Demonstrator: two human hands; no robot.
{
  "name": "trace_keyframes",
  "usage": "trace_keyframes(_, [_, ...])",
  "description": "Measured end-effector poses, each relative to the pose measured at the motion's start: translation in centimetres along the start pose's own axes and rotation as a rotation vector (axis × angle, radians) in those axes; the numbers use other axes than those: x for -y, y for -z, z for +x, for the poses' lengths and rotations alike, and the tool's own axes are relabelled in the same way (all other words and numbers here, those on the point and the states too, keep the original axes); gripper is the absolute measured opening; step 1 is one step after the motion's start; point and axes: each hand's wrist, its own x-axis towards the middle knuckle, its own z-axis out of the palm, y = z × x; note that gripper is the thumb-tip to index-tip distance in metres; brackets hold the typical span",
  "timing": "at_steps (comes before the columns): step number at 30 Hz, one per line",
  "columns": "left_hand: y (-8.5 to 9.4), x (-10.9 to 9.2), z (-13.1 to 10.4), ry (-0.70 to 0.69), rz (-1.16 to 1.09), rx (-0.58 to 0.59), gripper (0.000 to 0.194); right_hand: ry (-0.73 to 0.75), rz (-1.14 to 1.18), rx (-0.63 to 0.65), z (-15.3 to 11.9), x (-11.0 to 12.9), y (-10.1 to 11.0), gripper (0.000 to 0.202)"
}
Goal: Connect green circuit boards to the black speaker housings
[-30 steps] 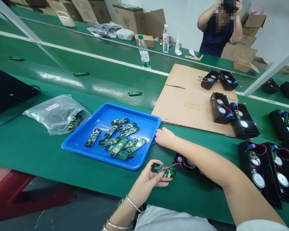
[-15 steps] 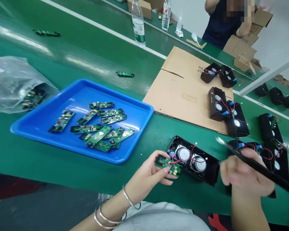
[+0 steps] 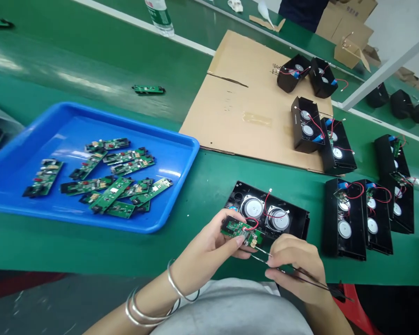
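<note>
My left hand (image 3: 214,244) pinches a green circuit board (image 3: 246,232) between thumb and fingers, above the near edge of a black speaker box (image 3: 296,218). A red wire runs from the board towards the box, where two round speakers (image 3: 253,207) show. In my right hand (image 3: 296,265) is a pair of dark tweezers (image 3: 310,279), gripped by the fingers. Their two silver tips stand apart, close to the board's right end; I cannot tell if they touch it.
Left of my hands, a blue tray (image 3: 181,186) holds several circuit boards. Several more speaker boxes (image 3: 344,223) stand on the right. Behind lies a cardboard sheet (image 3: 223,116) with boxes on it. One board (image 3: 148,90) and a bottle (image 3: 160,18) are farther back.
My right hand has come left and down, bringing the tweezers to the circuit board. My left hand still holds the board. The view has shifted, so the tray and bench appear farther left.
</note>
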Motion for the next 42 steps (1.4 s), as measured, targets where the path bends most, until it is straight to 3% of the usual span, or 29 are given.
trace_keyframes(4, [-0.1,0.1,-0.2,-0.002,0.021,-0.006,0.038,0.049,0.143,0.052,0.4,-0.2,-0.4,0.024])
trace_keyframes(10, [-0.8,-1.5,-0.8,0.047,0.041,-0.062,0.037,0.162,-0.001,0.061,0.1,-0.5,0.1,0.025])
trace_keyframes(15, [-0.9,-2.1,-0.8,0.061,0.053,-0.08,0.034,0.152,0.048,0.04,0.2,-0.4,-0.1,0.036])
trace_keyframes(42, [-0.5,-1.9,-0.7,0.05,0.081,-0.07,0.03,0.111,0.136,0.066,0.7,0.0,-0.4,0.035])
